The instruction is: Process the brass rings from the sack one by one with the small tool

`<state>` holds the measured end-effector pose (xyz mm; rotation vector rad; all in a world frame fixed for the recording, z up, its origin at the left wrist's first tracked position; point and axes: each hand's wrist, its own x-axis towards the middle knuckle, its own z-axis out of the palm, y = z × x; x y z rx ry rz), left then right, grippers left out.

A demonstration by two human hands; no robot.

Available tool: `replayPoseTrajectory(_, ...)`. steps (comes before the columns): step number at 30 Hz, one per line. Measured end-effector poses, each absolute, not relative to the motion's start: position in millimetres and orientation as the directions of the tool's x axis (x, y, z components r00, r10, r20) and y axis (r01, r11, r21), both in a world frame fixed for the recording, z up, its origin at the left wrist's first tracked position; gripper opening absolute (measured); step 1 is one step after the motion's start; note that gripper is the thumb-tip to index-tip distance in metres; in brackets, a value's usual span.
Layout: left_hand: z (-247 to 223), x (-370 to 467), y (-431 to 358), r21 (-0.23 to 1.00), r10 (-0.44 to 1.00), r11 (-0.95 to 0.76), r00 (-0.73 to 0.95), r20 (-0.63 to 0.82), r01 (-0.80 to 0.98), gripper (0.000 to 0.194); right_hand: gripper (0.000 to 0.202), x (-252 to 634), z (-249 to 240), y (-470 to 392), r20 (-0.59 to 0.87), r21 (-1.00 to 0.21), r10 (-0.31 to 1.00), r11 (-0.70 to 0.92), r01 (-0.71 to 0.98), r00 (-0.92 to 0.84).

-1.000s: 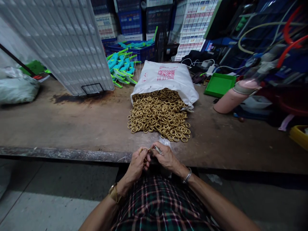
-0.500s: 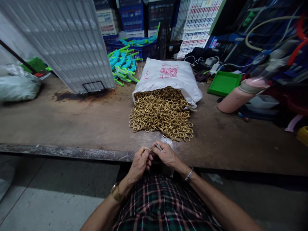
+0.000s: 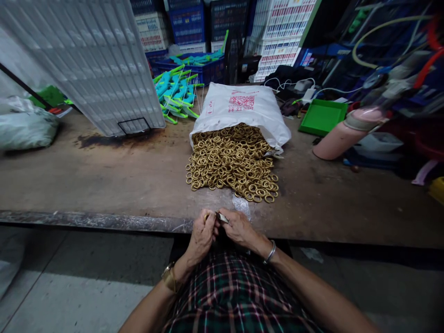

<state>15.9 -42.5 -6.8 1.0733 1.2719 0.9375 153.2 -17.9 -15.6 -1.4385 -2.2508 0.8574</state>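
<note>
Gold-coloured rings [image 3: 232,162] spill in a heap from the mouth of a white bag [image 3: 243,104] with red print. Nearer me, at the table's front edge, my left hand [image 3: 204,231] is closed on a ring, of which only a small part shows between thumb and finger. Right beside it, my right hand [image 3: 239,227] is closed around a small metal tool [image 3: 222,217], whose tip points toward the left hand's fingertips. The fingers of both hands meet or nearly meet, and the undersides of the hands are hidden.
On the wooden table [image 3: 104,185], a ribbed translucent panel [image 3: 114,69] leans at the left. Blue-green plastic parts [image 3: 178,92] lie behind the bag. To the right are a green tray [image 3: 323,118] and a pink bottle [image 3: 342,136]. Stacked crates [image 3: 189,25] stand behind.
The metal tool has turned, and its tip is now closer to my left hand's fingers. My right hand has shifted slightly down. The whole view has moved a little.
</note>
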Motion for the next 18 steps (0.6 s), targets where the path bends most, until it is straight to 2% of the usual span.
replayPoseTrajectory(13, -11.6, 13.1, -43.7, 0.971, 0.970, 0.221, 0.077, -0.229, 0.091, 0.031, 0.021, 152.9, -12.9, -18.6, -0.065, -0.578, 0.872, 0.363, 0.731, -0.484)
replayPoseTrajectory(18, -11.0, 12.5, -45.4, 0.976, 0.981, 0.169, 0.067, -0.179, 0.141, 0.031, 0.025, 152.8, -6.1, -17.9, -0.124, -0.553, 0.850, 0.369, 0.747, -0.511)
